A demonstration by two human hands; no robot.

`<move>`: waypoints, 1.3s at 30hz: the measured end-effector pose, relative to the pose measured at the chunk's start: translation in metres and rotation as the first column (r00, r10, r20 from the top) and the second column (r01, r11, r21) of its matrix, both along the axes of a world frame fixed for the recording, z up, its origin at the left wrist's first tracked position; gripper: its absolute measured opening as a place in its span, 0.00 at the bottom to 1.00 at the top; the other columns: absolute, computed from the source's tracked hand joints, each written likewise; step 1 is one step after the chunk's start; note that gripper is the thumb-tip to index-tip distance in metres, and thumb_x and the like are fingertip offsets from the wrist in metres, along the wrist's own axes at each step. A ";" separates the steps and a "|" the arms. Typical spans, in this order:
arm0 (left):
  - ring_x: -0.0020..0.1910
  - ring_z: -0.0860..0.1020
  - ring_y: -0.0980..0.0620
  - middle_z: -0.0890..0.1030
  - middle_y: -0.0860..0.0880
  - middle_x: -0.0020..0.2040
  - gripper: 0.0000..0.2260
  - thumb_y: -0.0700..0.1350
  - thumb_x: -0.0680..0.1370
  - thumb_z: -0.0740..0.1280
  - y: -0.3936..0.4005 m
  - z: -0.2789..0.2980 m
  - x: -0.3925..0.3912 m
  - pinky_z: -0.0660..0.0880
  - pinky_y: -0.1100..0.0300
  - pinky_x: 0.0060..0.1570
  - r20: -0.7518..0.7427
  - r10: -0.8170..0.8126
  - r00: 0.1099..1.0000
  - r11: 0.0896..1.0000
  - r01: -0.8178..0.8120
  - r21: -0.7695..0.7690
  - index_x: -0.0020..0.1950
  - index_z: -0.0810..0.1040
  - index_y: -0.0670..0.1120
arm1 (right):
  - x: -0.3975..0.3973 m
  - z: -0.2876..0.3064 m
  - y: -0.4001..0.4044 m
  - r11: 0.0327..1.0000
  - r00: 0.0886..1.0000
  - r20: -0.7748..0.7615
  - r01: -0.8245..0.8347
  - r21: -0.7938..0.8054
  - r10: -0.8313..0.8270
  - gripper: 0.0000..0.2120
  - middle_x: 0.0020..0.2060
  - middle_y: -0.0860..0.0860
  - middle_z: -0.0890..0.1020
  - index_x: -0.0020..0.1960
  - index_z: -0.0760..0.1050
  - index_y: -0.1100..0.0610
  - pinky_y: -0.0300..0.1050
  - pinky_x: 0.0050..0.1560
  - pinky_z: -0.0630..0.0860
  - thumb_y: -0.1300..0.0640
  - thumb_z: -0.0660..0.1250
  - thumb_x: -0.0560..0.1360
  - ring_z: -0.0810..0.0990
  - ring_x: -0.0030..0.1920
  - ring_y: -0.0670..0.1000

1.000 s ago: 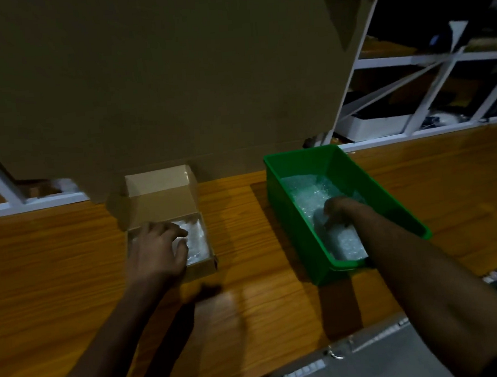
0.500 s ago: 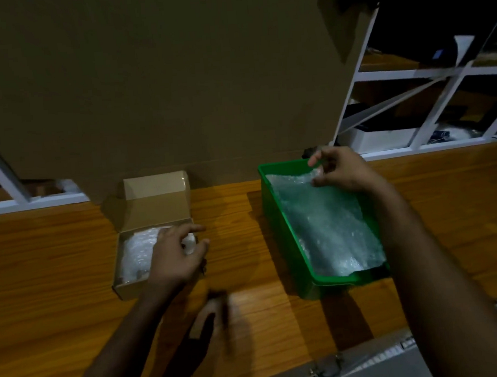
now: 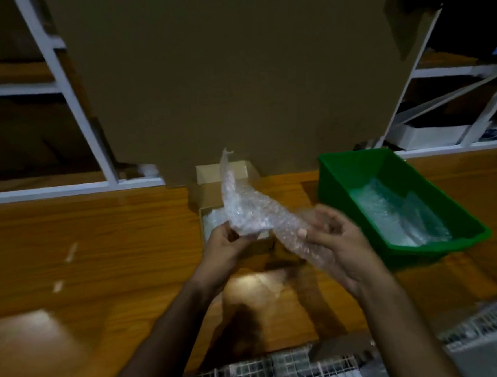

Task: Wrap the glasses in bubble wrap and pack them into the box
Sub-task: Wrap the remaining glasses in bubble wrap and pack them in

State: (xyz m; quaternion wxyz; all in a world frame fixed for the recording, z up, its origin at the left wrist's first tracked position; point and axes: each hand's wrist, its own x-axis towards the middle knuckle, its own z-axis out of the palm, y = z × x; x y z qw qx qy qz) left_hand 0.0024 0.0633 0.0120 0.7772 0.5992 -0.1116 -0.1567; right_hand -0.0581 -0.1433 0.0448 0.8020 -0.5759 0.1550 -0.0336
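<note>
A clear sheet of bubble wrap hangs in the air above the table, held by both hands. My left hand pinches its lower left edge. My right hand grips its lower right end, fingers curled around it. Behind the sheet sits a small open cardboard box with its lid flap up and something white and wrapped inside. No bare glasses are visible.
A green plastic bin with more bubble wrap stands to the right on the wooden table. A large cardboard panel rises behind the box. White shelving frames both sides. A wire grid lies at the near edge.
My right hand lifted a sheet of bubble wrap out of the green bin and carried it left over the box. My left hand left the box and took hold of the sheet.
</note>
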 end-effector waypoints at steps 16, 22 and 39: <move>0.44 0.77 0.40 0.81 0.41 0.46 0.06 0.43 0.81 0.66 0.079 0.001 -0.021 0.74 0.51 0.46 0.010 -0.024 1.000 1.000 0.024 0.018 0.54 0.82 0.46 | -0.042 0.005 0.056 0.959 0.959 -0.017 -0.282 0.028 0.283 0.18 0.56 0.58 0.84 0.65 0.75 0.58 0.57 0.61 0.76 0.61 0.67 0.75 0.84 0.56 0.57; 0.53 0.82 0.41 0.84 0.40 0.56 0.12 0.49 0.78 0.69 0.076 0.003 -0.032 0.79 0.46 0.53 -0.075 -0.107 0.991 0.990 0.114 0.087 0.58 0.83 0.44 | -0.032 -0.003 0.047 0.882 0.919 -0.083 -0.394 -0.257 0.386 0.18 0.65 0.51 0.80 0.68 0.71 0.50 0.56 0.66 0.75 0.62 0.66 0.80 0.80 0.62 0.53; 0.65 0.74 0.52 0.80 0.56 0.59 0.06 0.40 0.68 0.77 0.075 -0.009 -0.039 0.78 0.53 0.61 0.478 0.014 0.878 0.968 -0.132 0.215 0.41 0.88 0.51 | -0.017 -0.041 0.010 0.913 0.887 0.251 -0.330 -0.241 0.387 0.24 0.52 0.49 0.84 0.26 0.78 0.56 0.43 0.53 0.79 0.79 0.62 0.72 0.81 0.58 0.48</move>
